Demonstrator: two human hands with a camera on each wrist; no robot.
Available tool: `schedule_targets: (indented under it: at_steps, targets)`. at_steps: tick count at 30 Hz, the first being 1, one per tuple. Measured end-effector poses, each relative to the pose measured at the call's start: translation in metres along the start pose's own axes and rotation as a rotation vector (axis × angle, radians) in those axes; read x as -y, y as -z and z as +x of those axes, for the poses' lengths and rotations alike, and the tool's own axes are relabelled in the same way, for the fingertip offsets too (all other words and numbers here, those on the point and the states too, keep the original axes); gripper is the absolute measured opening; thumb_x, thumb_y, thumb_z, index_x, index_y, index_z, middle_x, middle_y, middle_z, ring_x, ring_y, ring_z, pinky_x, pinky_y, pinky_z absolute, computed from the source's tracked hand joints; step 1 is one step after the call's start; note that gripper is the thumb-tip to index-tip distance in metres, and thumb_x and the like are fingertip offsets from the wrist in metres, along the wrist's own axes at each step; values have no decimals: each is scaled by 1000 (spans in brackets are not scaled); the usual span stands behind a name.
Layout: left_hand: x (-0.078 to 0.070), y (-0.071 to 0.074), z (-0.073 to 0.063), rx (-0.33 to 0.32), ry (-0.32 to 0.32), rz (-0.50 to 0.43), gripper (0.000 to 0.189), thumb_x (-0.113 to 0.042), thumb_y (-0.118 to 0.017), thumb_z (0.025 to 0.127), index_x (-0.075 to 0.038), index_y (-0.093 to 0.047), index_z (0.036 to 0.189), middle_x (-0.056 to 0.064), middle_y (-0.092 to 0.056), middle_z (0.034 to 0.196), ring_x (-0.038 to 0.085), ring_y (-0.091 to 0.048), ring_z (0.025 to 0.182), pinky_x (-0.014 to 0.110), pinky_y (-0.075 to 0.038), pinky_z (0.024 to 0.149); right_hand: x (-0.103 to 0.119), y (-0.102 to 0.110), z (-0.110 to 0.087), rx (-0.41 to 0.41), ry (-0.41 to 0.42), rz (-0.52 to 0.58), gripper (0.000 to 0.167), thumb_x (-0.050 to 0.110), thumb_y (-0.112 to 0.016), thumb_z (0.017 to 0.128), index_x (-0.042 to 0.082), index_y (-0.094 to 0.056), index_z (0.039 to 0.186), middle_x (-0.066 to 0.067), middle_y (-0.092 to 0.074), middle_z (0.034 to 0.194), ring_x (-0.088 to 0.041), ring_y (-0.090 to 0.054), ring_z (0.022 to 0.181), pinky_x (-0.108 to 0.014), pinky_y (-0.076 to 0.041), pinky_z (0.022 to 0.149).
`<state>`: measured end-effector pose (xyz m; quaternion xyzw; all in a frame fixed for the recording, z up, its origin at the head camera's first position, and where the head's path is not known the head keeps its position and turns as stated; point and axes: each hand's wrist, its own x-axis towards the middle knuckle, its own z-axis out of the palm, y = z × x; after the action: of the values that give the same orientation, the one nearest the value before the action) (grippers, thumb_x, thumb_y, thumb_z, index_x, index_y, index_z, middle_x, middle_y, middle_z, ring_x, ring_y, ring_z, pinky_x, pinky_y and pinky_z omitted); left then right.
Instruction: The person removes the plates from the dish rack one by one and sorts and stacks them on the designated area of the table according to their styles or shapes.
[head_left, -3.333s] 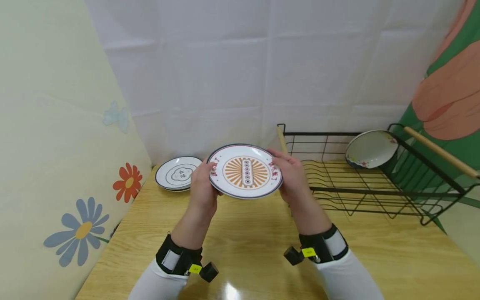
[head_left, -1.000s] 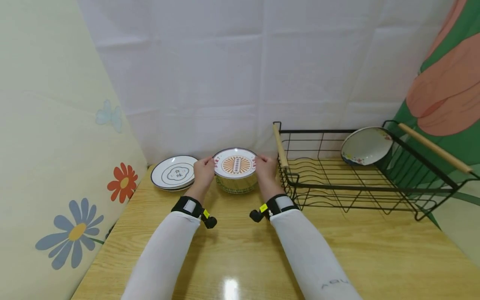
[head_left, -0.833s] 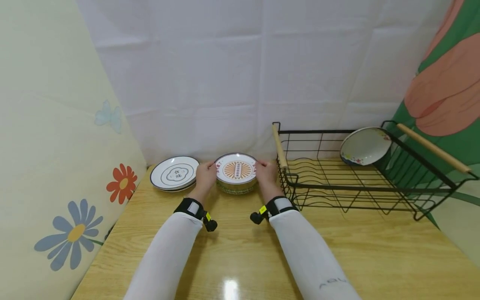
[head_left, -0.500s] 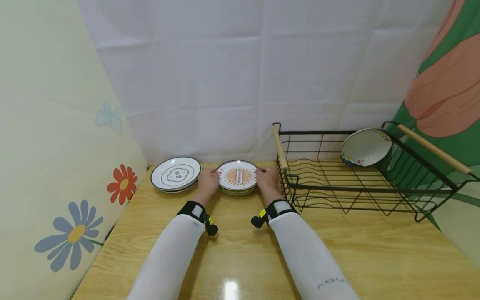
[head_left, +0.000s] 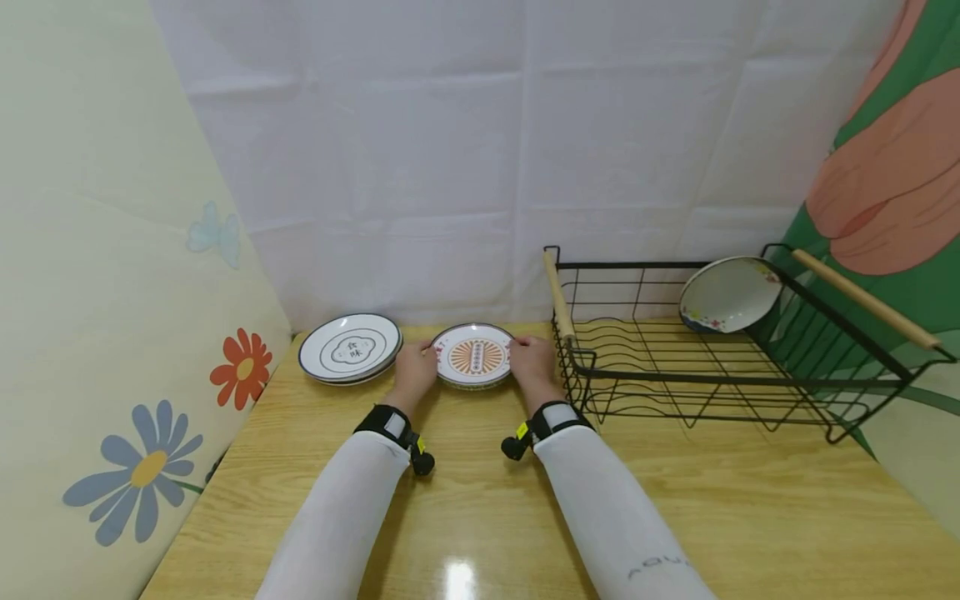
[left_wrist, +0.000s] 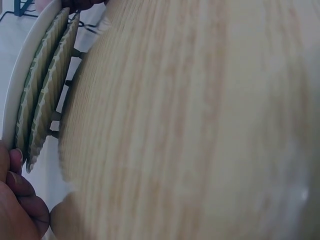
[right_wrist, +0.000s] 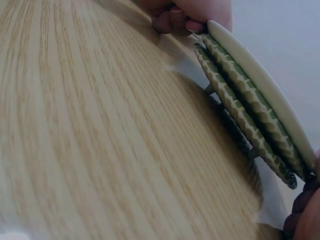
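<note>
A white plate (head_left: pixel 474 356) with a blue rim and an orange sunburst lies level near the back wall. My left hand (head_left: pixel 415 367) pinches its left rim, and my right hand (head_left: pixel 533 364) grips the opposite side. Right under the plate sit two stacked green discs with ridged edges (right_wrist: pixel 245 107), which stand on small dark feet above the table. From the left wrist view, the plate's pale underside edge (left_wrist: pixel 25 60) shows close against the upper ridged disc (left_wrist: pixel 42 75). Most of both discs is hidden from above by the plate.
Several white plates with blue rims (head_left: pixel 351 350) are stacked to the left, close beside my left hand. On the right stands a black wire dish rack (head_left: pixel 675 379) with wooden handles; a floral bowl (head_left: pixel 731 293) leans in its far corner. A white cloth wall (head_left: pixel 375 167) rises behind.
Both hands have carried the sunburst plate away from me and lowered it over the ridged discs. It has sunk slightly in the last half second, hiding more of them.
</note>
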<state>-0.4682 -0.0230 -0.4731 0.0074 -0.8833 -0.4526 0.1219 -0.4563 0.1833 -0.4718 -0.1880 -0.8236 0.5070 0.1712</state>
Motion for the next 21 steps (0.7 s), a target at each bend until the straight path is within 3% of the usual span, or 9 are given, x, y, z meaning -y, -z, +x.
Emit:
schedule_targets:
  at_steps: [6, 9, 13, 15, 17, 19, 21]
  targets:
    - [-1, 1, -2, 0, 9, 24, 39, -22, -56, 104, 3, -68, 131, 21, -67, 135, 34, -60, 132, 45, -47, 114, 0, 3, -1, 31, -5, 3, 31, 26, -63, 98, 7, -77, 118, -16, -76, 118, -30, -70, 109, -40, -55, 96]
    - [-2, 2, -5, 9, 26, 15, 43, -26, -55, 105, 3, -64, 136, 23, -63, 140, 36, -56, 137, 47, -43, 118, -1, 6, -3, 60, -25, 11, 40, 32, -61, 100, 7, -71, 130, -17, -70, 132, -32, -65, 123, -43, -52, 106]
    - [-2, 6, -10, 7, 81, -50, 49, -29, -53, 105, 0, -57, 144, 23, -55, 150, 37, -47, 145, 48, -37, 123, 0, 13, -11, 71, -37, 38, 53, 37, -58, 102, 7, -56, 146, -18, -56, 150, -35, -51, 141, -47, -42, 118]
    - [-3, 10, -14, -11, 114, -123, 48, -28, -53, 105, -2, -56, 145, 22, -53, 152, 36, -45, 147, 48, -36, 123, 5, 16, -19, 72, -17, 70, 53, 36, -58, 102, 8, -55, 148, -19, -57, 147, -36, -55, 135, -49, -46, 113]
    - [-6, 16, -18, -31, 157, -239, 46, -25, -54, 104, -4, -57, 145, 25, -59, 143, 36, -59, 132, 47, -49, 111, 12, 19, -29, 59, 25, 90, 48, 34, -59, 102, 8, -60, 142, -18, -63, 136, -34, -60, 122, -47, -51, 102]
    - [-11, 24, -25, -42, 192, -393, 44, -21, -55, 103, -4, -58, 144, 26, -64, 132, 27, -71, 102, 38, -60, 87, 25, 25, -44, 70, 74, 116, 41, 31, -61, 100, 8, -67, 134, -15, -67, 117, -29, -62, 104, -40, -52, 86]
    - [-20, 33, -34, -24, 233, -534, 43, -19, -54, 103, -6, -59, 144, 22, -72, 106, 19, -69, 71, 28, -56, 60, 38, 31, -60, 91, 131, 148, 34, 29, -63, 98, 9, -73, 125, -10, -65, 104, -24, -56, 92, -34, -47, 77]
